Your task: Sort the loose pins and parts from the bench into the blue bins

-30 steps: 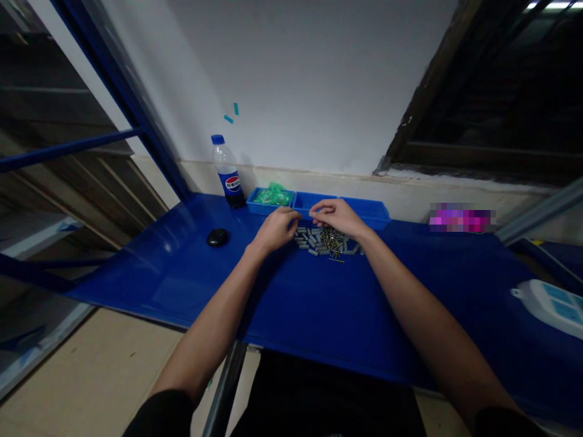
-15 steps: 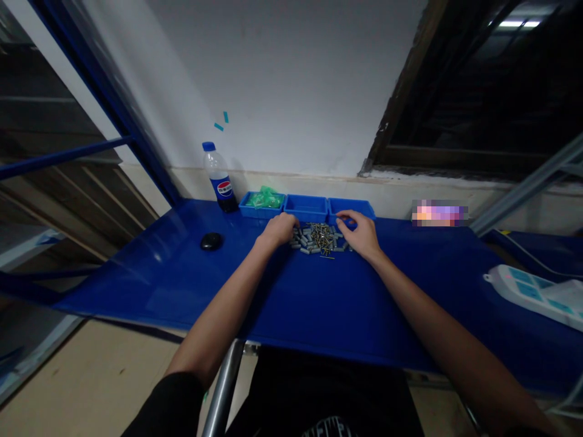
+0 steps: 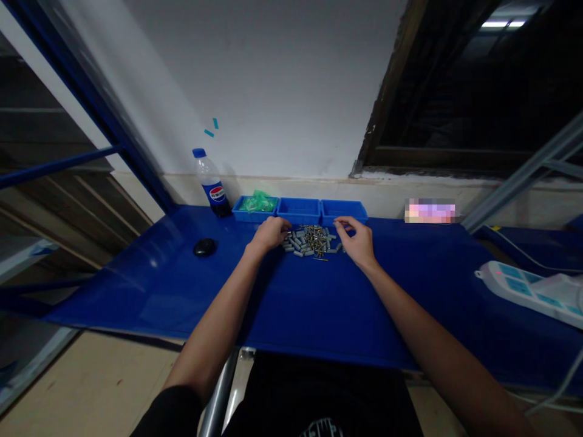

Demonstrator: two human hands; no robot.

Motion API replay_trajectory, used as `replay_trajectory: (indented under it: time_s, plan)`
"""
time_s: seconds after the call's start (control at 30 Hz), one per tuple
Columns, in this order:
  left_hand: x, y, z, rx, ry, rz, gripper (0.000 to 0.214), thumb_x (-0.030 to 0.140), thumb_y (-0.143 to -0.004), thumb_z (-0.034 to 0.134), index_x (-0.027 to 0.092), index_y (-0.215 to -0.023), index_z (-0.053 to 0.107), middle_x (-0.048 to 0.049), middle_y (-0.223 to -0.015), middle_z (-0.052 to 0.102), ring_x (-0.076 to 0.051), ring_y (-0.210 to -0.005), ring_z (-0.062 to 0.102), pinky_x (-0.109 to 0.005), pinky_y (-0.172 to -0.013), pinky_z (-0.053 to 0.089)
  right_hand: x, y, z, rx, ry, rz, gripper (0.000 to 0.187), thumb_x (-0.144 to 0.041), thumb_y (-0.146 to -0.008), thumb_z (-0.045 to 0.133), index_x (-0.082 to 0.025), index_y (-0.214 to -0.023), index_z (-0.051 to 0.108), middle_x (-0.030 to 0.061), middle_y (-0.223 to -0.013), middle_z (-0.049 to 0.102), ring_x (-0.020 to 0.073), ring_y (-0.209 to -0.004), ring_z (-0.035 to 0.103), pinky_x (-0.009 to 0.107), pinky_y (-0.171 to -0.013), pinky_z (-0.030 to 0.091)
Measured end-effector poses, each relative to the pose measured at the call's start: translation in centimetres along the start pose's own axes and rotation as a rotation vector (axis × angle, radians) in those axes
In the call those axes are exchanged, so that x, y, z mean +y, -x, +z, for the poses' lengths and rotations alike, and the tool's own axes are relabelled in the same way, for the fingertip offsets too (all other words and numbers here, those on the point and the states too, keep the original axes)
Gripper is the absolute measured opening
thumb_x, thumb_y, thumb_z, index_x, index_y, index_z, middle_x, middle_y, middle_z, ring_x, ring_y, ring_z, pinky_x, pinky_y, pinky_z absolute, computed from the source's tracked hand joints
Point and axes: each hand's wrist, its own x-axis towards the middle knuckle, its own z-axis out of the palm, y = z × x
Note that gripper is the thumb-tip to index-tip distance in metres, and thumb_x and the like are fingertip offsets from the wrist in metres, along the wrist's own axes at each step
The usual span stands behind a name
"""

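A loose pile of short grey cylinders (image 3: 298, 244) and thin brass-coloured pins or screws (image 3: 316, 240) lies on the blue table. My left hand (image 3: 270, 233) is at the pile's left edge, its fingers curled together over the nearest cylinders; whatever is in them is hidden. On the other side, my right hand (image 3: 357, 240) has thumb and forefinger brought together in a pinch, just in front of the right blue bin (image 3: 350, 209). Anything between those fingertips is too small to make out. One thin pin (image 3: 320, 260) lies apart, in front of the pile.
Beside the right bin are a middle blue bin (image 3: 298, 209) and a left bin (image 3: 237, 215) holding green plastic (image 3: 259, 201). A cola bottle (image 3: 214, 188) and a round black object (image 3: 204, 247) stand left. A white power strip (image 3: 523, 288) lies right, below a pixelated patch.
My right thumb and forefinger have closed toward each other. My left hand stays at the pile's left edge, its fingers still curled. The whole view has shifted slightly.
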Motion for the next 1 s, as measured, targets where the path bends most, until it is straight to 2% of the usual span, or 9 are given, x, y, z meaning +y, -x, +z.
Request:
replay_trajectory:
  time_s: [0.17, 0.3, 0.4, 0.47, 0.57, 0.67, 0.8, 0.9, 1.0]
  plan:
    - [-0.2, -0.3, 0.2, -0.025, -0.020, 0.012, 0.031, 0.007, -0.083, 0.068, 0.016, -0.110, 0.078, -0.0104, -0.100, 0.080, -0.024, -0.094, 0.075, -0.031, -0.087, 0.056, 0.4, 0.2, 0.3, 0.016, -0.036, -0.002, 0.024, -0.039, -0.094, 0.061, -0.022, -0.098, 0.077, 0.0093, -0.098, 0.081, 0.0285, -0.092, 0.075, 0.041, -0.083, 0.056]
    - [0.0, 0.0, 0.1, 0.084, -0.009, 0.054, 0.030, 0.008, -0.086, 0.066, 0.018, -0.112, 0.076, -0.0097, -0.105, 0.078, -0.023, -0.095, 0.073, -0.033, -0.089, 0.056, 0.3, 0.4, 0.3, 0.010, -0.016, 0.001, 0.024, -0.038, -0.094, 0.060, -0.022, -0.099, 0.077, 0.0095, -0.098, 0.081, 0.0283, -0.090, 0.075, 0.040, -0.081, 0.056]
    - [0.8, 0.2, 0.2, 0.195, 0.186, 0.076, 0.029, 0.014, -0.088, 0.069, 0.017, -0.116, 0.074, -0.0090, -0.102, 0.077, -0.021, -0.091, 0.073, -0.032, -0.087, 0.059, -0.2, 0.6, 0.3, 0.008, -0.023, -0.012, 0.023, -0.037, -0.094, 0.061, -0.021, -0.099, 0.077, 0.0097, -0.097, 0.081, 0.0275, -0.089, 0.075, 0.039, -0.079, 0.055]
    - [1.4, 0.3, 0.4, 0.228, 0.363, 0.098, 0.036, 0.016, -0.084, 0.076, 0.015, -0.120, 0.072, -0.0084, -0.100, 0.076, -0.018, -0.084, 0.073, -0.030, -0.082, 0.061, -0.5, 0.7, 0.3, -0.011, -0.033, -0.031, 0.023, -0.036, -0.094, 0.062, -0.020, -0.101, 0.077, 0.0092, -0.096, 0.081, 0.0267, -0.088, 0.075, 0.038, -0.079, 0.055]
    - [2.4, 0.5, 0.8, 0.232, 0.581, 0.161, 0.046, 0.017, -0.076, 0.085, 0.013, -0.120, 0.071, -0.0077, -0.100, 0.074, -0.014, -0.078, 0.073, -0.028, -0.078, 0.063, -1.0, 0.9, 0.6, -0.083, -0.059, -0.058, 0.025, -0.036, -0.094, 0.065, -0.020, -0.108, 0.077, 0.0084, -0.094, 0.081, 0.0253, -0.087, 0.075, 0.037, -0.080, 0.055]
    - [3.3, 0.8, 1.0, 0.215, 0.699, 0.238, 0.047, 0.018, -0.074, 0.087, 0.011, -0.118, 0.071, -0.0079, -0.100, 0.072, -0.014, -0.077, 0.074, -0.026, -0.077, 0.064, -1.2, 1.0, 1.1, -0.179, -0.116, -0.065, 0.031, -0.038, -0.092, 0.069, -0.019, -0.117, 0.075, 0.0079, -0.095, 0.081, 0.0236, -0.085, 0.075, 0.036, -0.079, 0.054]
    - [4.0, 1.3, 0.9, 0.153, 0.728, 0.292, 0.049, 0.022, -0.073, 0.090, 0.011, -0.117, 0.072, -0.0094, -0.104, 0.072, -0.016, -0.081, 0.078, -0.027, -0.080, 0.065, -1.1, 1.2, 1.8, -0.276, -0.271, 0.018, 0.031, -0.041, -0.089, 0.075, -0.021, -0.112, 0.078, 0.0081, -0.094, 0.082, 0.0235, -0.084, 0.075, 0.037, -0.078, 0.055]
    - [4.4, 1.7, 1.1, 0.113, 0.737, 0.287, 0.050, 0.028, -0.073, 0.091, 0.011, -0.116, 0.072, -0.0112, -0.105, 0.074, -0.019, -0.083, 0.079, -0.029, -0.080, 0.066, -1.1, 1.3, 2.1, -0.314, -0.430, 0.135, 0.028, -0.043, -0.082, 0.081, -0.021, -0.099, 0.080, 0.0076, -0.090, 0.082, 0.0241, -0.083, 0.076, 0.037, -0.080, 0.057]
    - [4.7, 1.8, 1.2, 0.102, 0.744, 0.269, 0.049, 0.033, -0.074, 0.091, 0.010, -0.114, 0.073, -0.0127, -0.104, 0.076, -0.021, -0.085, 0.080, -0.030, -0.080, 0.067, -1.4, 1.3, 2.1, -0.360, -0.547, 0.237, 0.031, -0.044, -0.077, 0.085, -0.021, -0.097, 0.080, 0.0063, -0.083, 0.080, 0.0228, -0.076, 0.076, 0.036, -0.076, 0.058]
